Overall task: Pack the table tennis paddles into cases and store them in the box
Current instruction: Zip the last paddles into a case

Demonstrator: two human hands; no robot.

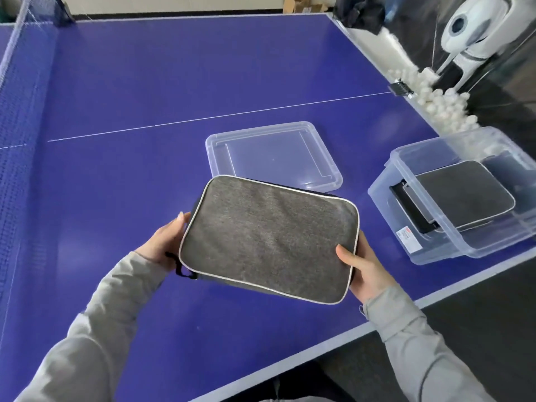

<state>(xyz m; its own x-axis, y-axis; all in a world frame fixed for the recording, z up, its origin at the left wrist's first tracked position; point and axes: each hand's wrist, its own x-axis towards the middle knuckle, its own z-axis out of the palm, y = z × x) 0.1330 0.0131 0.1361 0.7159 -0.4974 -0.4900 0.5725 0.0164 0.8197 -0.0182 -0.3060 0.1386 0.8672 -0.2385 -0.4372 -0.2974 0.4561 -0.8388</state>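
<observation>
Two hands hold a grey paddle case [268, 237] above the blue table [145, 91]: left hand [164, 242] grips its left edge, right hand [364, 266] its right corner (thumb on top), near a clear box [435, 248] holding another case [464, 195]

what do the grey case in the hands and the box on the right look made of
Case: woven fabric, seemingly, with matte heathered grey weave and pale piping at the edge. Box: clear glossy plastic, likely rigid; another case shows through its walls.

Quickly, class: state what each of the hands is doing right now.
Left hand: grips the grey case at its left end.
Right hand: grips the case's right end.
</observation>
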